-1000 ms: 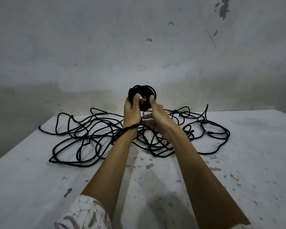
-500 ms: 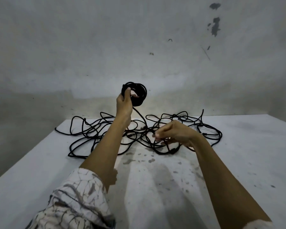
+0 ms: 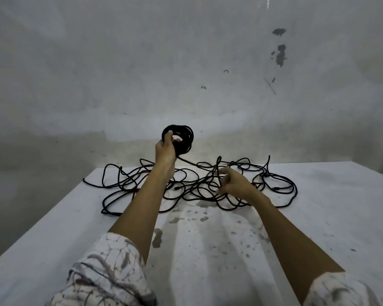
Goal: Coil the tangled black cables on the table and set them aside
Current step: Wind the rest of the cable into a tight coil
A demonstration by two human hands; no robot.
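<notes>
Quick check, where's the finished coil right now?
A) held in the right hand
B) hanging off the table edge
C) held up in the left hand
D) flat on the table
C: the left hand grips the coil above the tangle; the right hand is down in the loose cable.

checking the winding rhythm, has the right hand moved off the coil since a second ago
Yes. The right hand has left the coil held by the left hand and dropped right, down to the tangled cables on the table.

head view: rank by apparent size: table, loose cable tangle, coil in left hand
1. table
2. cable tangle
3. coil, held up in the left hand; it is nearer the camera yet still looks smallest.
</notes>
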